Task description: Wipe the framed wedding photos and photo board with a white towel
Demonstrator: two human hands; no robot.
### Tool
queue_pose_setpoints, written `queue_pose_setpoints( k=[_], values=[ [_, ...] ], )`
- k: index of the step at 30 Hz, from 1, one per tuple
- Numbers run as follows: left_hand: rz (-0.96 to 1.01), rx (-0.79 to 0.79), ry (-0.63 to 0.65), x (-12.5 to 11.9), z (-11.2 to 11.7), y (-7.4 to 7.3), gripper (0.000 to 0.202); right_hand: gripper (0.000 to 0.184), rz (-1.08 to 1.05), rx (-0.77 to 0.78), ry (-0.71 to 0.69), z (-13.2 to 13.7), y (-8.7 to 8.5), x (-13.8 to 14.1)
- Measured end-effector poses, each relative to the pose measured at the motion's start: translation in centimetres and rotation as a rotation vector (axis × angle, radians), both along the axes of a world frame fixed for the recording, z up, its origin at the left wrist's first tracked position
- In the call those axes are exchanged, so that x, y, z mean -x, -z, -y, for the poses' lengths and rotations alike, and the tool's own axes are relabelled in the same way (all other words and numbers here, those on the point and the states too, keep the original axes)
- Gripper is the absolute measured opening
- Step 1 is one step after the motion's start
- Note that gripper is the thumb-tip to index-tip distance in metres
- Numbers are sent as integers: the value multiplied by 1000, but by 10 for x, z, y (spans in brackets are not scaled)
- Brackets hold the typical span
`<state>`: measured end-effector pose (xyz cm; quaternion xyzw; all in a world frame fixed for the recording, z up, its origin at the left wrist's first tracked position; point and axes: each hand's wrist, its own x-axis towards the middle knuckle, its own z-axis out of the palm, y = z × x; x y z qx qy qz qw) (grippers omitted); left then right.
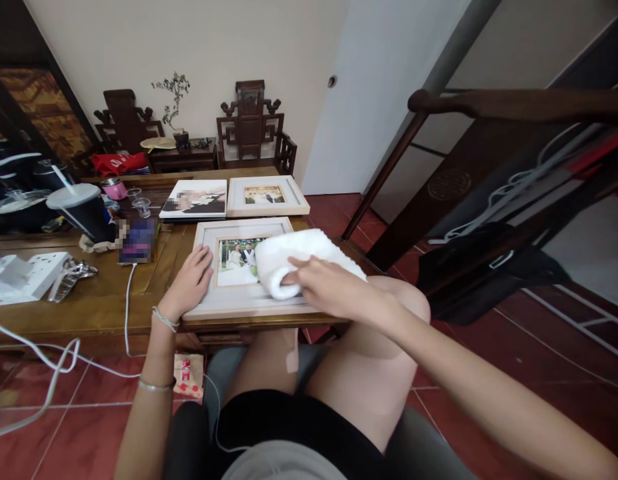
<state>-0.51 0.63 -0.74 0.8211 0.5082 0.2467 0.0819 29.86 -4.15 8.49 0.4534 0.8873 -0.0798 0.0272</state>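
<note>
A pale framed photo (209, 303) lies flat at the near edge of the wooden table (103, 300). My left hand (191, 283) rests open and flat on the frame's left border. My right hand (329, 287) is closed on a folded white towel (293, 257), which lies over the right part of the frame's glass. My bare knees are just below the table edge.
Behind lie a second framed photo (267, 195) and a frameless photo print (195, 199). A dark cup with lid and straw (83, 210), small clear cups, a phone on a white cable (137, 241) and a white power strip (31, 273) sit at left. A dark stair rail (489, 103) rises at right.
</note>
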Motion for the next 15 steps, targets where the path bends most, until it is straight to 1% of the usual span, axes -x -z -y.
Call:
queue_pose_setpoints(
  k=[2,4,7,9,12,15],
  values=[
    [-2,-4,2,0,0,0,50,68,-17,-108,26,-28,12,-9],
    [1,-10,-6,0,1,1,50,74,-48,-221,38,-58,24,-10],
    [2,-7,-16,0,2,1,51,72,-47,-323,10,-97,33,5],
    [5,-3,-17,-1,3,0,51,70,4,-340,-12,-112,35,21],
    [18,-1,-16,-1,4,-1,49,65,72,-331,-11,-117,38,41],
    [24,4,-19,-1,4,-2,49,57,103,-340,-10,-98,43,47]
  ],
)
